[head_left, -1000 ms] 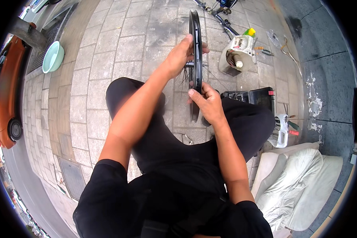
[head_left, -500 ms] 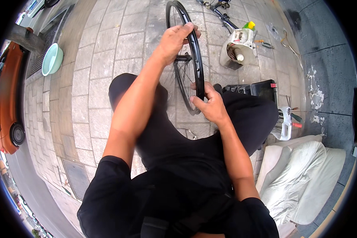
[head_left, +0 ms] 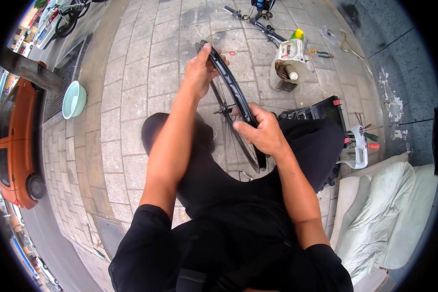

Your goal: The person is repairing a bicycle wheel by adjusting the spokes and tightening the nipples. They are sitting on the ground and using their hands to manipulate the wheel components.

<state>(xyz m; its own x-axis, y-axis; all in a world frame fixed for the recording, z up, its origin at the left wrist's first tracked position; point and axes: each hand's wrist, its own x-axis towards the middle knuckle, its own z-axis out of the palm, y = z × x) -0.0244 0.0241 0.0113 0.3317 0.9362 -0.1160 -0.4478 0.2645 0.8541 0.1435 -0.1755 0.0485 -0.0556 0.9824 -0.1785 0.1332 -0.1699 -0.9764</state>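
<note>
Between my knees I hold a black bicycle wheel (head_left: 232,87), seen almost edge-on, with its rim facing me and no tyre visible on it. My left hand (head_left: 198,73) is closed around the rim near its far upper end, thumb on the rim. Nearer to me, my right hand (head_left: 262,129) grips the right side of the rim, thumb on one face and fingers behind. The hub (head_left: 224,110) and thin spokes show on the left side of the rim. The wheel leans, its top toward the left.
A cut-open white container (head_left: 293,65) with tools and a bottle stands ahead right, with pliers (head_left: 321,54) beside it. A black toolbox (head_left: 326,108) is by my right knee. White cushions (head_left: 384,219) lie right. A green basin (head_left: 74,100) and orange car (head_left: 19,141) are left.
The wheel has tilted, its top going left and its lower end coming nearer to me. Both hands still hold the rim; the left has moved left and the right slightly toward me.
</note>
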